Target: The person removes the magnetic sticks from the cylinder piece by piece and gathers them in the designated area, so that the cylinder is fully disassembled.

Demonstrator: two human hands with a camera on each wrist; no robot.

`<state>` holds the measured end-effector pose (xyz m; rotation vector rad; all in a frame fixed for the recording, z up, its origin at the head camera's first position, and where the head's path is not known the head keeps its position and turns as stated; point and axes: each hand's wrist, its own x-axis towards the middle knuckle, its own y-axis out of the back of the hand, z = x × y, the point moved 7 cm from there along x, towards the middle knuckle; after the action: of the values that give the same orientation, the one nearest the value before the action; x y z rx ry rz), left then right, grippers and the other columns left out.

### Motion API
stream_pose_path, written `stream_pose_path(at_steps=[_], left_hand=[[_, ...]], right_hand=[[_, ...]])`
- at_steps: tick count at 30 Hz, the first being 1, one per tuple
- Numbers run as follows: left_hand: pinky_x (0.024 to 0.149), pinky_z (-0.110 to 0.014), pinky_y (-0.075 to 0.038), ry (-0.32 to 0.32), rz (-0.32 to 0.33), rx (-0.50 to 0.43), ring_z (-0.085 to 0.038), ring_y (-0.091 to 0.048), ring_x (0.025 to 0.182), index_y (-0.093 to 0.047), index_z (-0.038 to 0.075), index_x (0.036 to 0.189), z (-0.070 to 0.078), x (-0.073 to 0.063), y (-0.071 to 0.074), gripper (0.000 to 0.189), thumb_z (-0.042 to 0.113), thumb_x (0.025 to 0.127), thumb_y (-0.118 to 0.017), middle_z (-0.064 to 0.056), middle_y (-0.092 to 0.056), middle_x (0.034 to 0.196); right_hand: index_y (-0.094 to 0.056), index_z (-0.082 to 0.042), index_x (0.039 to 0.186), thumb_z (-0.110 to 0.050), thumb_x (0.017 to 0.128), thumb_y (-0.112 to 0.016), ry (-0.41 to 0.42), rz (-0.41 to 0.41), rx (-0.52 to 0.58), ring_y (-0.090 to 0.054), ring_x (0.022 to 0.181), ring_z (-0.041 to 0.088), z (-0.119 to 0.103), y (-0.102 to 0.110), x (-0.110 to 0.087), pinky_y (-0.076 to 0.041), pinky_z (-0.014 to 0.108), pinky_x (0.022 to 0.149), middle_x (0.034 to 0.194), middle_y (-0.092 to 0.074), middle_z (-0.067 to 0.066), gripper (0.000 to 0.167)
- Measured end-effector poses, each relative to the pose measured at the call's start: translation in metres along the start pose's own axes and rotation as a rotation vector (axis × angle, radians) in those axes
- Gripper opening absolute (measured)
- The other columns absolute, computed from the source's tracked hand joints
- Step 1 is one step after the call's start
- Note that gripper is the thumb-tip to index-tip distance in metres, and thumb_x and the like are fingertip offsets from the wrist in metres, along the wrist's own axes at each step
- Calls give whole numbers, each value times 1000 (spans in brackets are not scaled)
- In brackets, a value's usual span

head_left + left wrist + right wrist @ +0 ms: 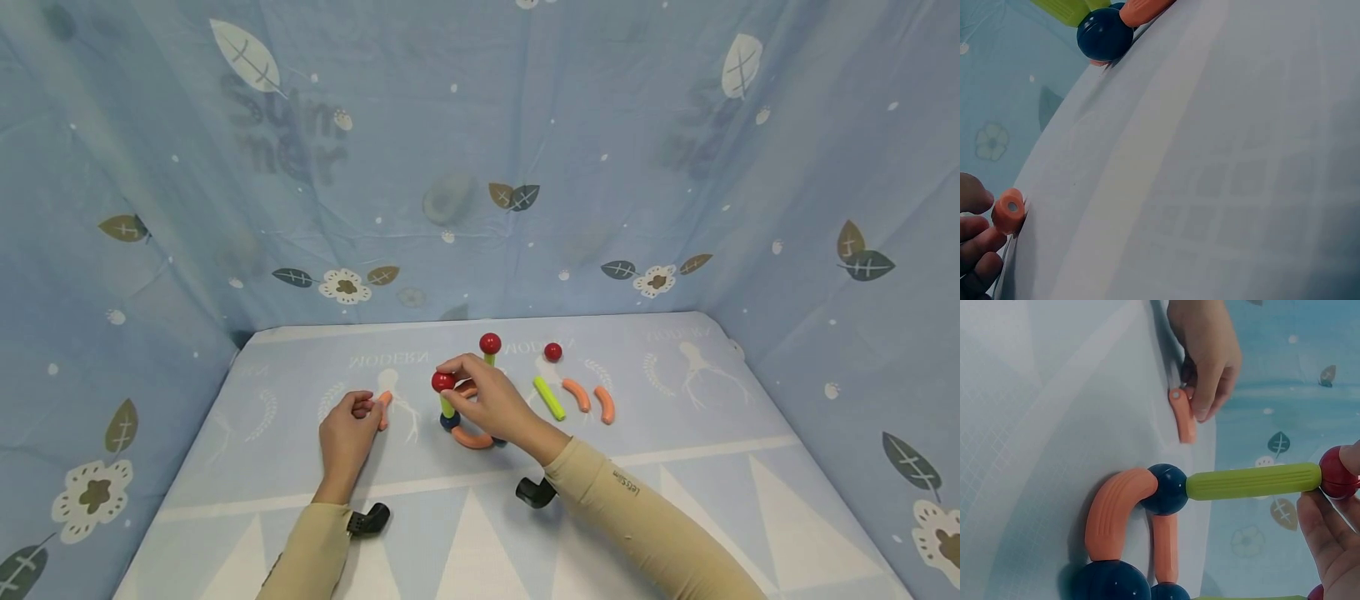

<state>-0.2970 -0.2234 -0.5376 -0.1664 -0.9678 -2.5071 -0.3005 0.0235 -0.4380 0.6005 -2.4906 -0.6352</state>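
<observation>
My right hand (491, 404) pinches a red ball (443, 382) between thumb and fingers. That ball tops an upright lime-green stick (1254, 481), whose lower end meets a dark blue ball (1168, 489). Curved orange sticks (1113, 509) join the blue balls into a base on the table. Behind stands a second green stick with a red ball (490, 343) on top; the right hand partly hides the structure. To the left, my left hand (348, 437) holds a loose orange curved stick (1183, 417) by its side with thumb and fingertips, low at the table surface.
Right of the structure lie a loose red ball (552, 352), a green stick (549, 398) and two orange curved sticks (577, 395). A patterned cloth covers the table (465, 533). Blue leaf-print curtains (450, 150) hang behind and at both sides.
</observation>
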Motion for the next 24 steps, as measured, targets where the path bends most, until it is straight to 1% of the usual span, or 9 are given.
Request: stream_pose_path(at_steps=[7,13,15,18,22,24], left_hand=[[80,-43,-51,9,-14,-4,-28,-69,91,-72,3,113,2,-1,1,27,20,93,-73,-11,-74,99],[79,-44,-50,16,0,-13,-28,-68,90,-72,3,113,3,-2,1,27,21,92,-73,-12,-74,100],[81,-45,-50,4,6,-14,-30,-67,92,-72,2,113,4,-2,2,28,21,92,-73,-13,-73,101],[84,-47,-49,-33,13,-21,-32,-66,95,-71,2,114,7,-3,3,30,22,92,-74,-14,-72,105],[87,-48,-48,-80,16,-53,-32,-65,98,-71,4,116,13,-4,3,34,26,92,-76,-14,-71,108],[87,-47,-47,-105,15,-74,-32,-64,98,-71,4,117,18,-5,3,33,26,92,-76,-13,-70,108]], right_hand=[[-59,-11,128,-12,97,-70,-8,-3,5,-69,99,13,1,0,0,-58,31,85,117,-64,2,33],[-59,-11,128,-14,98,-69,-20,-9,8,-69,101,13,1,-1,0,-58,31,86,118,-64,2,32],[-59,-12,128,-14,98,-69,-20,-9,5,-69,101,13,1,-1,-1,-58,30,85,117,-64,1,31],[-59,-12,128,-15,99,-69,-16,-9,1,-69,101,13,1,-1,-1,-58,30,85,117,-64,1,31],[-59,-12,128,-15,99,-68,-4,-6,-2,-69,101,14,0,-1,-1,-58,31,85,118,-65,1,31],[-59,-12,129,-14,99,-68,-2,-6,-1,-69,101,14,0,-1,-1,-58,31,85,118,-65,2,31]])
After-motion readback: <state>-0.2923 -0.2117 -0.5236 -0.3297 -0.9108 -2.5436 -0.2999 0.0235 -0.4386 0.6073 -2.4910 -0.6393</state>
